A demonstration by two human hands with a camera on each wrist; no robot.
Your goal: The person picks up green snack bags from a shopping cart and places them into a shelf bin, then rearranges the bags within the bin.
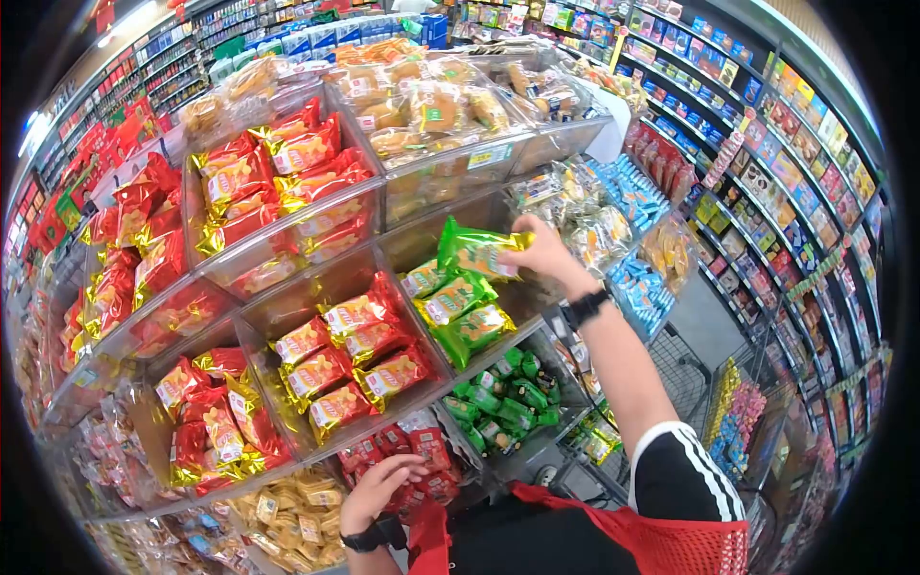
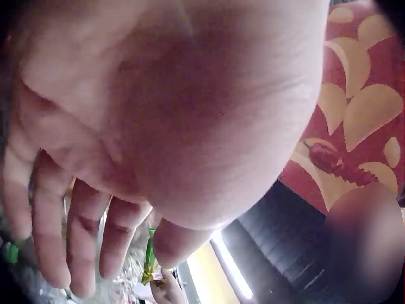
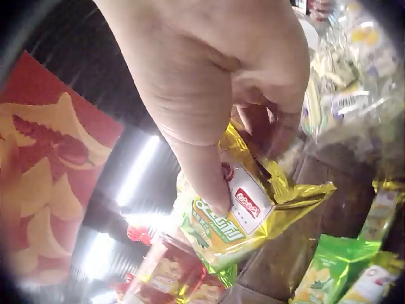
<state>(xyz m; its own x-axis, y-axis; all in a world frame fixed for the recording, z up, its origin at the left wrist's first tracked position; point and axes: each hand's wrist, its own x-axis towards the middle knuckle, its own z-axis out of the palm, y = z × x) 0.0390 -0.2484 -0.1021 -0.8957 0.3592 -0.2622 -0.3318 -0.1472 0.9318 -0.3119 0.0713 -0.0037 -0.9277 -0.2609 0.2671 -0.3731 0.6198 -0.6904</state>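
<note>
My right hand [image 1: 548,251] pinches the end of a green and yellow snack bag [image 1: 470,251], holding it above a clear-walled bin. In the right wrist view the thumb lies across the bag's printed front [image 3: 218,231], with its crimped gold end beside the fingers. Several matching green bags [image 1: 462,302] lie in the bin underneath. Lower down, my left hand [image 1: 388,487] hovers in front of the display near some dark red packets [image 1: 433,458]. Its fingers are loosely extended and hold nothing, as the left wrist view of the palm [image 2: 171,114] also shows.
Red and gold snack bags [image 1: 350,350] fill the neighbouring bins, divided by clear partitions. Packaged bread [image 1: 436,107] sits on the upper tier. Below the green bags is a bin of dark green packets [image 1: 513,388]. A wire shopping cart [image 1: 676,369] stands at the right, before tall stocked shelves [image 1: 815,144].
</note>
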